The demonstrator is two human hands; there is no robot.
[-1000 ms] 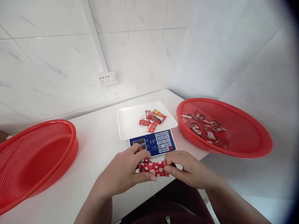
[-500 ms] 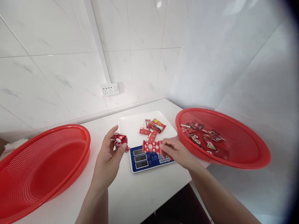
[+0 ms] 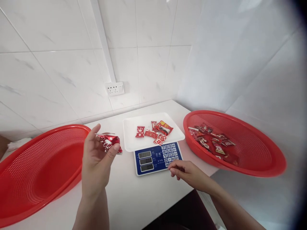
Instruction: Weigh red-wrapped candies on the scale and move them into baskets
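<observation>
My left hand (image 3: 97,163) is closed on a crumpled red-and-white snack packet (image 3: 109,142), pinched under the thumb left of the scale. Beside the keypad of the blue-and-white digital scale (image 3: 157,163), my right hand (image 3: 189,174) has its fingers curled together with nothing showing in them. On the scale's white tray (image 3: 130,145) lie several small red packets, among them a dotted red packet (image 3: 140,131) at the left. A larger red-and-yellow packet (image 3: 164,127) lies at the tray's right. Some of the held packet is hidden by my fingers.
To the right, a red perforated basket (image 3: 259,153) holds several red packets (image 3: 216,143). Another red basket (image 3: 59,166) stands at the left. A tiled wall with a power socket (image 3: 115,88) rises behind the white table (image 3: 134,198).
The dotted packet has left my right hand and now lies on the scale tray. That hand has drawn back toward the keypad's lower edge. My left hand has shifted left with its packet.
</observation>
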